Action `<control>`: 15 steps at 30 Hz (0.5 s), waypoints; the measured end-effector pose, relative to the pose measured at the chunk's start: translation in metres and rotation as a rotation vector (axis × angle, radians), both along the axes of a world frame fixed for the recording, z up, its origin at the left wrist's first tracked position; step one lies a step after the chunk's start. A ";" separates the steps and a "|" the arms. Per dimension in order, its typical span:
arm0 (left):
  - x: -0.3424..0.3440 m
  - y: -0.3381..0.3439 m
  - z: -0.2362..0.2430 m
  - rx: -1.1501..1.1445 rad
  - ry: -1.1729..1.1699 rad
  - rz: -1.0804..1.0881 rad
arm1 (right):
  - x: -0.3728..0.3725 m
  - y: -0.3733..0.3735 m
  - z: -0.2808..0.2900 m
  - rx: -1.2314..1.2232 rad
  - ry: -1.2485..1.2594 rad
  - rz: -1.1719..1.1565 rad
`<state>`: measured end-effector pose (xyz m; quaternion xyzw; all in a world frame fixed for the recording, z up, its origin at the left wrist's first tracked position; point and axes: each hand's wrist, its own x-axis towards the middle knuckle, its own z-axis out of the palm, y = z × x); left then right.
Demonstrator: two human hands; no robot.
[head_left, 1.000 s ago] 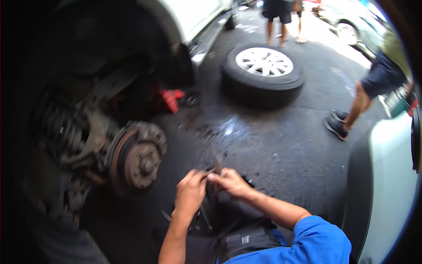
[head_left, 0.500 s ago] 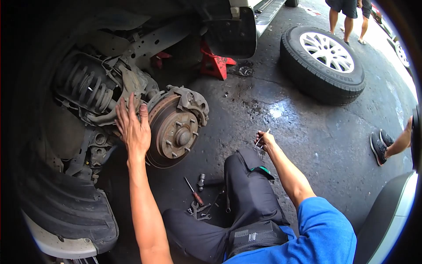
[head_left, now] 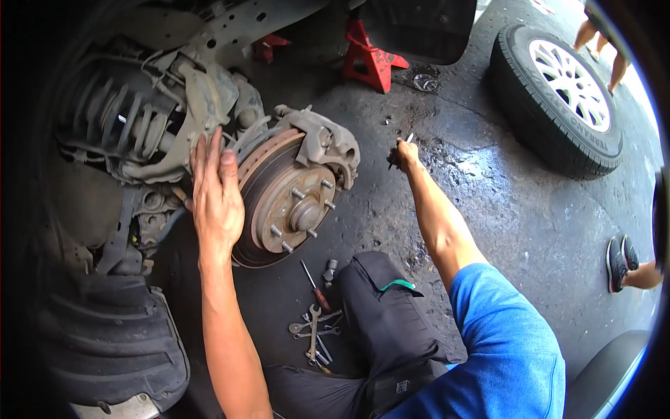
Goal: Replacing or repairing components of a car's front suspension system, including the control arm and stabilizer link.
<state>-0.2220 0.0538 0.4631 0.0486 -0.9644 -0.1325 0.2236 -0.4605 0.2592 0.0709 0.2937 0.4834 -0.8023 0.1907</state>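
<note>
My left hand is open, its fingers stretched out together, at the inner side of the rusty brake disc. Whether it touches the disc or the steering knuckle behind it, I cannot tell. Wheel studs stick out around the hub, and a grey caliper sits over the disc's far right edge. Reaching forward over the floor, to the right of the caliper, my right hand is closed on a slim metal tool whose pale end shows above the fist; its kind is hidden.
Several wrenches, a screwdriver and a hammer head lie beside my knee. A red jack stand stands under the vehicle. A wheel lies at the far right. Other people's legs show at the right.
My right hand has moved from beside my knee forward and away, still holding the slim tool. My left hand stays beside the disc. The view has shifted, bringing the brake closer.
</note>
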 end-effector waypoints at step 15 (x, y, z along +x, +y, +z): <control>0.136 0.037 -0.069 0.068 0.660 -0.043 | 0.237 -0.027 0.198 0.605 1.105 1.845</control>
